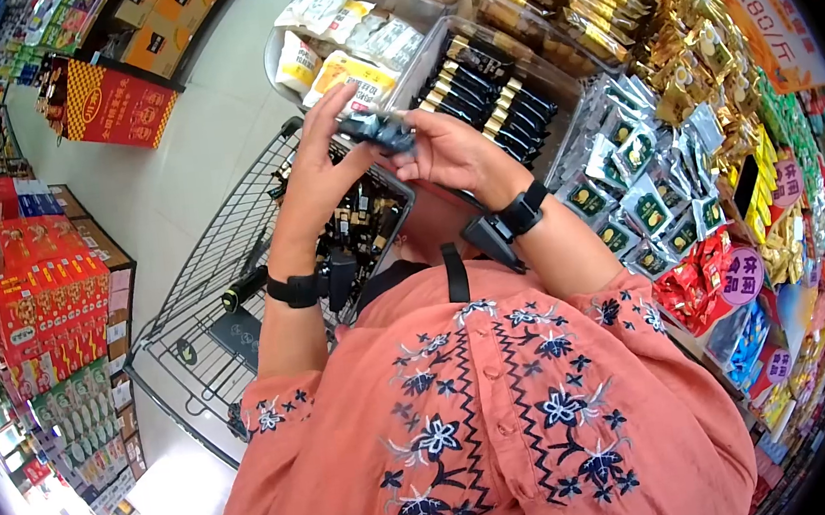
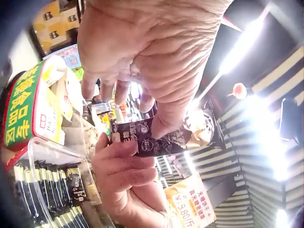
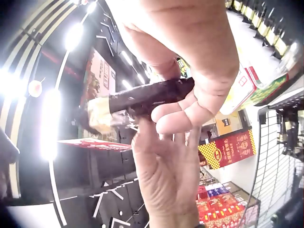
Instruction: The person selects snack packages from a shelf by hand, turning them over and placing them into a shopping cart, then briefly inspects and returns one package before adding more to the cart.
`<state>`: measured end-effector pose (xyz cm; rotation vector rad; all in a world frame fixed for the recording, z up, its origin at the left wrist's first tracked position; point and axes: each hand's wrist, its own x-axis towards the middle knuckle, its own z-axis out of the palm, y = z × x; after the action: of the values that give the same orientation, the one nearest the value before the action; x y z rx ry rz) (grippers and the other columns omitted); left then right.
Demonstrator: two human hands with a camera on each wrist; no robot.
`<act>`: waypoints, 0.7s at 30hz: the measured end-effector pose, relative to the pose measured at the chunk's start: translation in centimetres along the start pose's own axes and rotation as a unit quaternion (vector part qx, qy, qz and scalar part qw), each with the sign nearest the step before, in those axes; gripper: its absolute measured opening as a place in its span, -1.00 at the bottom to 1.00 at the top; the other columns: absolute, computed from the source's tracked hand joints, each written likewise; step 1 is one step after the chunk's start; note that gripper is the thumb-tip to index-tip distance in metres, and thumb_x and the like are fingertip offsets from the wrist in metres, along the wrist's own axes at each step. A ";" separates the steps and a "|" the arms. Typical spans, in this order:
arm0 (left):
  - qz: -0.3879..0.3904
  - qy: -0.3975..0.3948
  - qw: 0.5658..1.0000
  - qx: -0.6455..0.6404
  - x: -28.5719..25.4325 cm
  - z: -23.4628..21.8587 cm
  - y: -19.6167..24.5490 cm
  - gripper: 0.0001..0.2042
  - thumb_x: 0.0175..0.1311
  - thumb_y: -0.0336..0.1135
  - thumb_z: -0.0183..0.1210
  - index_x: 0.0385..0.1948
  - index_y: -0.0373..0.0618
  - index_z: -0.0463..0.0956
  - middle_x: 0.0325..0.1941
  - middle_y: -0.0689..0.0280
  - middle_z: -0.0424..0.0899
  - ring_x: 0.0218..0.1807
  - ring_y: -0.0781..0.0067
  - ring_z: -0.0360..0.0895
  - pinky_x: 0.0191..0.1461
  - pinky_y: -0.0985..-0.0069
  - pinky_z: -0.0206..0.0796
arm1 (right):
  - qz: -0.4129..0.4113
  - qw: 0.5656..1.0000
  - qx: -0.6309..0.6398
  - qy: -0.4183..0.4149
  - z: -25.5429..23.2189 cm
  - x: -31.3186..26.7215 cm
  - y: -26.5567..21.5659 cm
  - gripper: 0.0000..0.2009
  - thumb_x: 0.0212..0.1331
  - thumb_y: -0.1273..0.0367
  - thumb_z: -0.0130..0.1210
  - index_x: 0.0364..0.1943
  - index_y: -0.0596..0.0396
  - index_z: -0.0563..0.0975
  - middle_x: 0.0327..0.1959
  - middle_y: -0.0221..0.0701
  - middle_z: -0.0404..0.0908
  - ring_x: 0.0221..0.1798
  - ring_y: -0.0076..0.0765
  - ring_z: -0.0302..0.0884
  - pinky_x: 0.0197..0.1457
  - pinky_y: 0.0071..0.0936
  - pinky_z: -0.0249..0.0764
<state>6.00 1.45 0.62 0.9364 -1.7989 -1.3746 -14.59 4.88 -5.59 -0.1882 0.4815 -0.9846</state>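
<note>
A small black snack packet (image 1: 381, 132) with white print and a pale gold end is held up in front of the body. My left hand (image 1: 315, 167) pinches it from the left, its thumb lying across the wrapper (image 2: 156, 137) in the left wrist view. From the other side my right hand (image 1: 462, 152) grips the packet between thumb and curled fingers. In the right wrist view the dark wrapper (image 3: 142, 97) runs sideways between the hands. Just beyond is a clear bin (image 1: 564, 121) of black-and-gold packets (image 1: 486, 99).
A wire shopping cart (image 1: 197, 265) stands below my left arm, with many black-and-gold packets (image 1: 360, 213) inside. White-and-yellow bags (image 1: 348, 78) fill a bin ahead. Silver packets (image 1: 641, 183) are heaped at the right. Red boxes (image 1: 45, 296) are stacked across the aisle.
</note>
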 end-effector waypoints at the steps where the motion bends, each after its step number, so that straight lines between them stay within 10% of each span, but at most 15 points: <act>1: 0.023 -0.028 0.998 0.059 0.6 -0.3 0.3 -0.50 0.23 -0.36 0.29 0.22 -0.21 0.42 0.33 0.14 0.42 0.47 0.24 0.26 0.51 0.30 0.07 | 0.019 1.000 0.013 -0.015 -0.3 0.5 0.3 -0.66 0.50 0.20 -0.12 0.06 0.20 0.46 -0.24 -0.23 0.66 -0.30 -0.24 0.70 -0.19 -0.22 0.69; 7: -0.114 -0.073 0.988 -0.077 2.4 -0.3 0.7 -0.67 0.38 -0.19 0.26 -0.02 -0.28 0.54 -0.21 0.38 0.65 -0.20 0.63 0.54 -0.07 0.60 0.42 | 0.071 0.985 -0.153 0.043 1.6 -1.1 -0.4 -0.64 0.50 0.19 -0.13 0.02 0.23 0.48 -0.21 -0.15 0.65 -0.28 -0.20 0.69 -0.23 -0.26 0.71; 21: -0.186 -0.065 0.979 -0.051 2.7 -0.4 -1.0 -0.57 0.42 -0.09 0.22 0.05 -0.32 0.55 -0.18 0.44 0.61 -0.13 0.68 0.44 -0.03 0.65 0.31 | -0.110 0.979 -0.153 0.072 0.4 -2.0 -3.0 -0.69 0.43 0.21 0.07 0.02 0.19 0.49 -0.15 -0.22 0.63 -0.24 -0.30 0.69 -0.20 -0.35 0.69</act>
<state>5.15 -1.24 -0.06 1.1948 -1.6819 -1.7779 -17.61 4.85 -3.52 -0.4569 0.7569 -1.1411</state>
